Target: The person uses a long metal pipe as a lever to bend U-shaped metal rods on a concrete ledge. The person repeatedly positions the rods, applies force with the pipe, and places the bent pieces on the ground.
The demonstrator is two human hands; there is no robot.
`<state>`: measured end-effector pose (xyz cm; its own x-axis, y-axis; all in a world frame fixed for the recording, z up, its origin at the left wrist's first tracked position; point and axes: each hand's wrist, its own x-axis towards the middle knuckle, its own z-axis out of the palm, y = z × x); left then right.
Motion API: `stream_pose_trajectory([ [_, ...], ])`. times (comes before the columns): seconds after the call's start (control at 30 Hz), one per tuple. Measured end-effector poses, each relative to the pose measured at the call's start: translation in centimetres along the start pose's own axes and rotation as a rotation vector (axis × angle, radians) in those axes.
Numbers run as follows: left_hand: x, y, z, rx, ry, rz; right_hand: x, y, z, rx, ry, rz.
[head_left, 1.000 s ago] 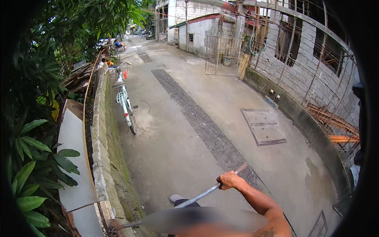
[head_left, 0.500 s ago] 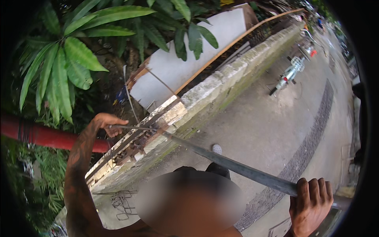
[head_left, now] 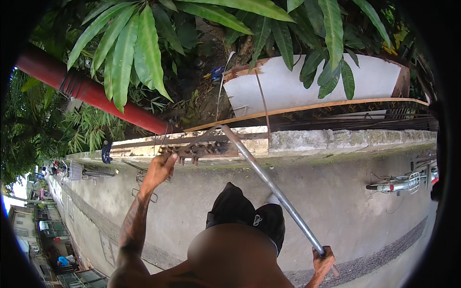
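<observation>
My right hand (head_left: 323, 259) is wrapped round a long grey metal pipe (head_left: 273, 185) near its lower end. The pipe slants up and left across my front to the wall top. From its far end a thin bent metal rod (head_left: 204, 137) runs left, low over a row of several rusty metal pegs (head_left: 194, 152). My left hand (head_left: 161, 171) is closed at the rod's other end, beside the pegs; its fingers partly hide the grip. The pegs stick out along a beam on the low concrete wall (head_left: 336, 142).
Behind the wall lie a white panel (head_left: 317, 86) and a long wooden strip. A red pole (head_left: 96, 93) slants in from the left under hanging leaves (head_left: 129, 53). Bent metal frames (head_left: 144, 185) lie on the ground beside the wall. Bicycles (head_left: 401, 183) stand at both sides.
My view has turned, so the wall now runs level. The pipe has swung to a steeper slant. My left hand has come lower beside the pegs, and the rod now looks bent.
</observation>
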<state>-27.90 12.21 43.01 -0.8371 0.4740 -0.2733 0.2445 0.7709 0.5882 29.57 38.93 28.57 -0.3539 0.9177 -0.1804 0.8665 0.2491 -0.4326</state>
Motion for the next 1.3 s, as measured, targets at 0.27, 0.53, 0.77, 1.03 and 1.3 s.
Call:
stream_pose_trajectory([
  [0.27, -1.1, -3.3, -0.5, -0.326, -0.263, -0.013, 16.9, -7.5, 4.3, 0.027, -0.032, -0.404],
  [0.53, -0.7, -10.6, 13.1, -0.99, 0.026, -0.47, 34.3, -15.3, -5.1, -0.379, 0.064, -0.715],
  [0.77, -2.0, -12.2, 17.3, -1.025, 0.149, -0.572, 47.1, -15.2, -6.2, -0.615, -0.032, -0.677],
  [1.03, -1.3, -14.2, 21.1, -0.814, 0.182, -0.653, 47.5, -11.4, -1.0, -0.545, -0.237, -0.654],
  [1.3, -0.7, -13.9, 19.3, -0.651, 0.184, -0.56, 43.1, -10.4, -0.5, -0.651, -0.173, -0.603],
])
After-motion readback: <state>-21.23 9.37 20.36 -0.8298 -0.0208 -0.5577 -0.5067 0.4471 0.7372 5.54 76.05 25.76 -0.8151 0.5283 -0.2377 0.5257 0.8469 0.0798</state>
